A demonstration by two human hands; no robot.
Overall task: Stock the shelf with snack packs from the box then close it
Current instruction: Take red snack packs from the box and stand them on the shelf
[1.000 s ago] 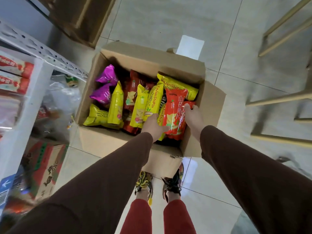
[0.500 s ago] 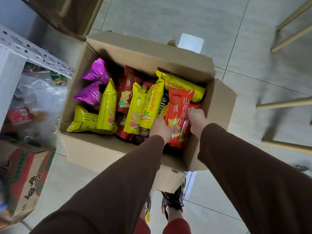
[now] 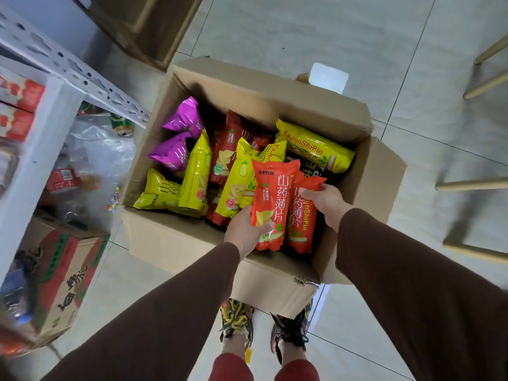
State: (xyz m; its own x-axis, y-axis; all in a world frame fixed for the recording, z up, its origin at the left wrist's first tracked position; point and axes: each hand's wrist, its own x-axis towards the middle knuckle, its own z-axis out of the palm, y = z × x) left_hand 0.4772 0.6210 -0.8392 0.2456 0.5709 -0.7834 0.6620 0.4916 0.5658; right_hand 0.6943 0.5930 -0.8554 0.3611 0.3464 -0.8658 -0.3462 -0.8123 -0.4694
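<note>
Open brown corrugated cardboard box (image 3: 176, 243) holds glossy foil snack packs: two magenta (image 3: 187, 121), several lemon yellow (image 3: 196, 174) with red round seals, dark red (image 3: 226, 149), and two bright orange-red (image 3: 270, 204) printed with white characters and yellow chip pictures. Sleeves dark brown (image 3: 412, 284), trousers brick red (image 3: 233, 367), floor tiles pale grey (image 3: 330, 28) with thin dark grout lines. White perforated metal shelf frame (image 3: 68, 67); below it a red-and-green printed carton (image 3: 66, 268) with black characters.
</note>
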